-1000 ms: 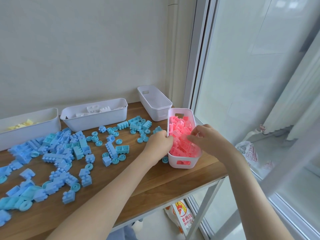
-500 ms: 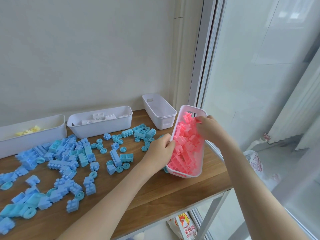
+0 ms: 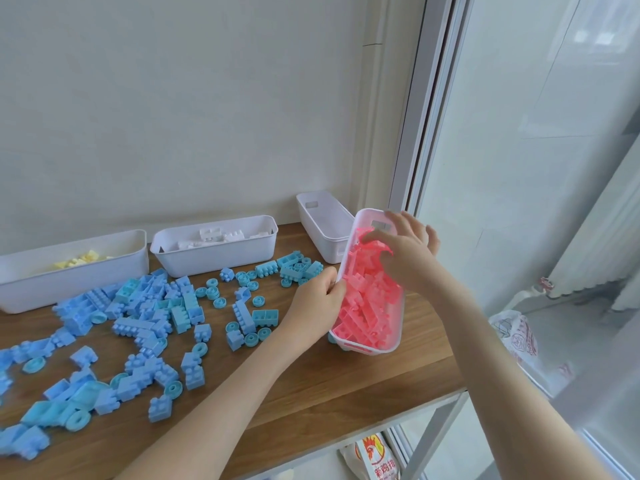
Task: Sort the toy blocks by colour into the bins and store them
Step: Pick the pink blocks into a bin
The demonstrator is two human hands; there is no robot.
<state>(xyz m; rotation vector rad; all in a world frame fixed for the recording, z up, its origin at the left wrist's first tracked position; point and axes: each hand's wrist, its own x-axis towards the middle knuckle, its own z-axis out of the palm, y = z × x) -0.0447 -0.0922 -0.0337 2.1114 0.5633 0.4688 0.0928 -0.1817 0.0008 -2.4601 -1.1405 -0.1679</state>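
Observation:
A white bin (image 3: 367, 349) full of pink blocks (image 3: 367, 306) is tilted up off the wooden table (image 3: 329, 386) near its right edge, far end raised. My left hand (image 3: 315, 306) grips the bin's left rim. My right hand (image 3: 408, 258) holds the raised far right side, thumb over the pink blocks and fingers behind the wall. Several loose blue blocks and wheels (image 3: 156, 317) lie spread over the left and middle of the table.
Along the wall stand a bin with yellow blocks (image 3: 69, 282), a bin with white blocks (image 3: 221, 263) and an empty white bin (image 3: 322, 244). A window frame (image 3: 415, 133) rises just right of the table. A printed bag (image 3: 377, 459) lies under the table.
The pink bin rose from flat on the table to a steep tilt. My right hand slid up to its far end, while my left hand stayed on the left rim.

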